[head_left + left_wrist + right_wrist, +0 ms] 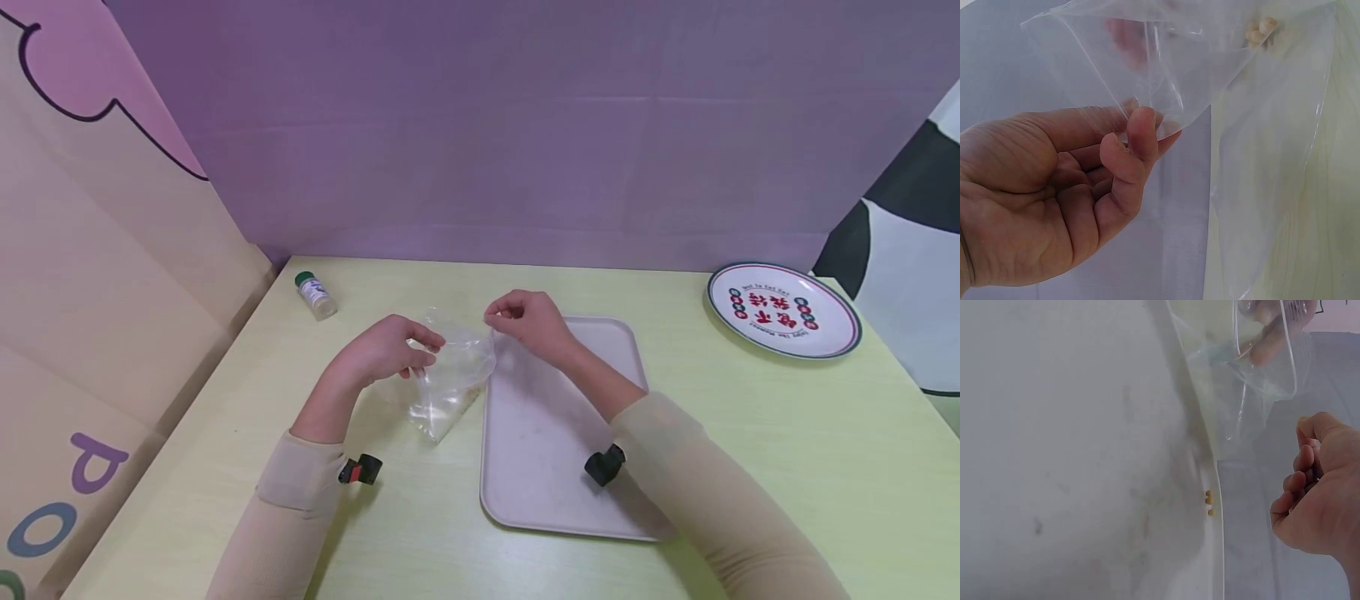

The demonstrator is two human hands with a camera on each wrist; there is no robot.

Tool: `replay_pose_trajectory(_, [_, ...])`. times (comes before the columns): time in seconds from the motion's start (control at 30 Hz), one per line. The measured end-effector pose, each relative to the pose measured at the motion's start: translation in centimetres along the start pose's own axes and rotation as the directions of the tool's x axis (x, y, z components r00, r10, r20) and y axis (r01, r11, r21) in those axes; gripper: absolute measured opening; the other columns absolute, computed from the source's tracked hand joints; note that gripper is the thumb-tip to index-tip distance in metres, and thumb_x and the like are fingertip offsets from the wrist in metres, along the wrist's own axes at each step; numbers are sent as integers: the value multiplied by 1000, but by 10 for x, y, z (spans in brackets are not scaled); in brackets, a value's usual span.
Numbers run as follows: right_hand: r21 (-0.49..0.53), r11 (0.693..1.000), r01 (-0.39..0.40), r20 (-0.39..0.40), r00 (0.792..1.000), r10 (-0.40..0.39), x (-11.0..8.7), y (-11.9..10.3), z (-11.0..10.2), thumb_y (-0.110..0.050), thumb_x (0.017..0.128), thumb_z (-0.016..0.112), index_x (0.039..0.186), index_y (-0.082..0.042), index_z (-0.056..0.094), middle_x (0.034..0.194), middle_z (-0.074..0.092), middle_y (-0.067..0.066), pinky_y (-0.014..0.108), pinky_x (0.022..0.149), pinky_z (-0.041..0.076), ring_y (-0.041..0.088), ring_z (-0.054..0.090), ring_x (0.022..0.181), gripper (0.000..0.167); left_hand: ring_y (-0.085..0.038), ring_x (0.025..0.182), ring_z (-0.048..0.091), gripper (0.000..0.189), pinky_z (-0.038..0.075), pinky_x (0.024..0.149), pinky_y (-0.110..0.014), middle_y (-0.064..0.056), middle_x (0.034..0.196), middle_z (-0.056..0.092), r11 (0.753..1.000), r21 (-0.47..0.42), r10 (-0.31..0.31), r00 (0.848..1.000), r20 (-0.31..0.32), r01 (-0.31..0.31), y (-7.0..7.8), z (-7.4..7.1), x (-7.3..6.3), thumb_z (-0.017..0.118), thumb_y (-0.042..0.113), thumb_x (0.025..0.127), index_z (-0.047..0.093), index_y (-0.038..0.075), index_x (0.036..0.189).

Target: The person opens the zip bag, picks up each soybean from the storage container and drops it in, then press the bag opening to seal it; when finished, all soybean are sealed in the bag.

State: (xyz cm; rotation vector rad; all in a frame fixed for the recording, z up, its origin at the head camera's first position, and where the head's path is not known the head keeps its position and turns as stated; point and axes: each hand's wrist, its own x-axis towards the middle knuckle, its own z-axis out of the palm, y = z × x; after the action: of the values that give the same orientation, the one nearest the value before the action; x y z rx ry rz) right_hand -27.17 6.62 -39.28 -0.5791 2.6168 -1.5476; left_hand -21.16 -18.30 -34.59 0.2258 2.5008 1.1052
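In the head view, a clear plastic bag (450, 375) hangs above the table beside the tray's left edge. My left hand (386, 350) pinches the bag between thumb and fingertips, as the left wrist view also shows. Inside or behind the film lie small round pale pieces (1263, 31) that look like beans. My right hand (528, 325) is at the bag's right upper corner, its fingers curled and the thumb against the index finger. Whether film or a small piece lies between those fingertips cannot be made out. Several yellowish bits (1209, 499) lie at the tray's rim.
A pale rectangular tray (540, 467) lies on the table under the right forearm. Toward the back left, a small bottle (315, 293) with a green cap lies on its side. An oval plate (757, 333) with red characters sits at the back right.
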Motion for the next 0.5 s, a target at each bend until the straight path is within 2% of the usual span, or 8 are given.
replay_pose_trajectory(0.23, [16,1000,18,34,999,-19,-9,-14,2,-13,92,75,100,-5,78,85,58,3,26,65,43,20,51,83,12,-29,87,67,33,52,86,-45,-8,127,67,1000,5,-4,1000,4,4,1,0,0,66,7,96,69,5,129])
replay_pose_trajectory(0.5, [11,998,60,79,995,-61,-16,-19,7,-13,91,76,97,-8,77,82,57,2,26,63,41,19,52,80,8,-24,84,67,33,52,87,-46,-6,131,65,1000,6,-4,1000,11,4,0,-1,-1,65,8,97,68,5,130])
